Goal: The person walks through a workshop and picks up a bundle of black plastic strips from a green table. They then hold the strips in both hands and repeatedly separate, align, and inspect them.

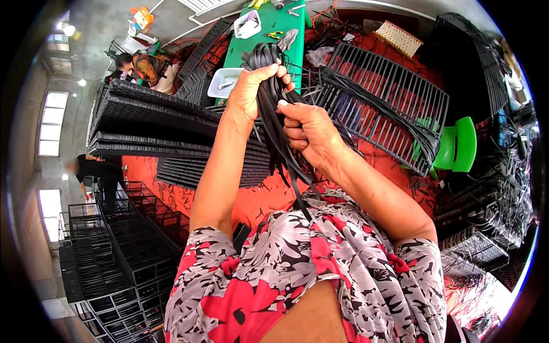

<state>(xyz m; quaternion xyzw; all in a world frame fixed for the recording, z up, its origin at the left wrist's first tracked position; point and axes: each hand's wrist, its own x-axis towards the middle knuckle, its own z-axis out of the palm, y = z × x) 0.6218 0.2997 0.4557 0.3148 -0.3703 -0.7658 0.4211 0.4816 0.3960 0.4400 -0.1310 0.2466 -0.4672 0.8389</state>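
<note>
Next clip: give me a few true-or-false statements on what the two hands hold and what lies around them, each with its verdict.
1. Both hands grip one bundle of black strips. True.
2. The left hand is empty. False: it clasps the bundle's top.
3. The right hand holds the bundle lower down. True.
4. The table behind is red. False: it is green.
5. A green chair stands at the right. True.

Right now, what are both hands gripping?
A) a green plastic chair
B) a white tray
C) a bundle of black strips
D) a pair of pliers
C: the left hand and the right hand both close around the bundle of black strips, whose ends hang toward the lap.
</note>
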